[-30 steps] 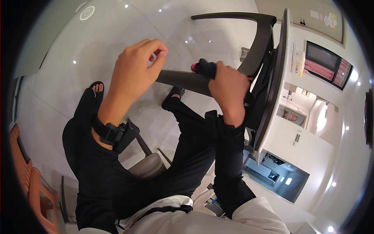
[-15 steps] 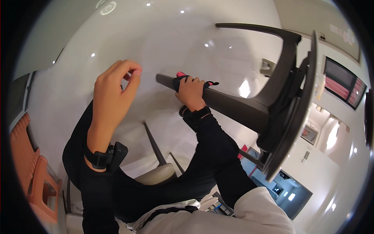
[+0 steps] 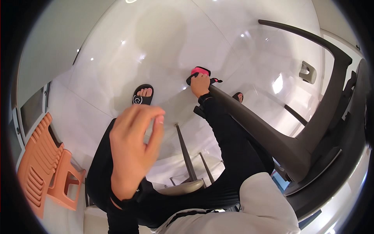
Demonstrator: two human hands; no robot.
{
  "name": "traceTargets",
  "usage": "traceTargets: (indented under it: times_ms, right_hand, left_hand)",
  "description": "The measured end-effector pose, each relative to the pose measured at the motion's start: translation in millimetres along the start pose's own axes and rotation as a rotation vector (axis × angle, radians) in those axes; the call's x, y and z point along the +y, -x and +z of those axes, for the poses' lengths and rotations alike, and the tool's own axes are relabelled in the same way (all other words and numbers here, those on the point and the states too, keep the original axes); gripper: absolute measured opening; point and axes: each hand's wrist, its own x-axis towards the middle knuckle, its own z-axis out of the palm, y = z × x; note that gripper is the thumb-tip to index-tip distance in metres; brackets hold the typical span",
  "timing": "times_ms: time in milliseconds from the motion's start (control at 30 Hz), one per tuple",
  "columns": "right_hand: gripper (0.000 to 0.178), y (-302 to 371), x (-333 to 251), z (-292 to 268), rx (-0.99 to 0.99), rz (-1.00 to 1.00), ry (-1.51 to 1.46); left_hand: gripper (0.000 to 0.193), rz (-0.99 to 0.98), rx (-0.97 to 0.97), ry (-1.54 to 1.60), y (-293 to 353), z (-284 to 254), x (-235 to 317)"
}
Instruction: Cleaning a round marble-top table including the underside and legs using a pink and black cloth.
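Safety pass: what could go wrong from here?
The black-and-pink item, near the free end of the table leg, might slip if the right grip loosens.
The table seems tipped on edge; with the left grip off it, it could rock.
Toes are bare; a falling table might hurt them.

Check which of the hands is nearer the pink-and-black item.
Right. The right hand is closed on the pink-and-black item, at the end of a dark grey leg; the left hand is apart from it, to its left and nearer the body.
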Motion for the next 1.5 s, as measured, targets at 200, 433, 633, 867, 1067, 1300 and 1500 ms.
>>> traceTargets:
  times_ms: [200,433,633,867,1067,1300,1500]
  right_hand:
    - [0.023,0.4,8.1,27.0,0.139,-0.003,0.06]
    - [0.031,63.0,31.4,-64.3,-0.018,-0.03,0.084]
    - [0.025,151.5,79.4,-180.1,0.046,0.007,0.122]
    - [0.028,246.8,92.5,-280.5,0.351,-0.032,-0.126]
    - [0.049,339.7,90.1,-286.2,0.492,0.122,-0.556]
    - [0.036,372.2,120.1,-239.3,0.814,0.76,-2.592]
    - [0.045,342.3,113.9,-288.1,0.797,0.648,-2.772]
  left_hand:
    - [0.01,0.039,-0.021,-0.019,-3.9,0.5,2.3]
    - [0.007,0.059,-0.011,0.053,0.9,-8.9,17.4]
    - [0.005,0.174,0.1,0.25,-0.9,-5.2,45.6]
    - [0.011,0.107,0.095,0.315,3.3,9.3,60.9]
    - [0.014,0.031,-0.086,0.332,18.8,45.0,73.4]
    - [0.017,0.225,-0.204,0.188,17.6,91.9,70.0]
    - [0.017,0.1,-0.292,0.0,4.3,110.3,39.1]
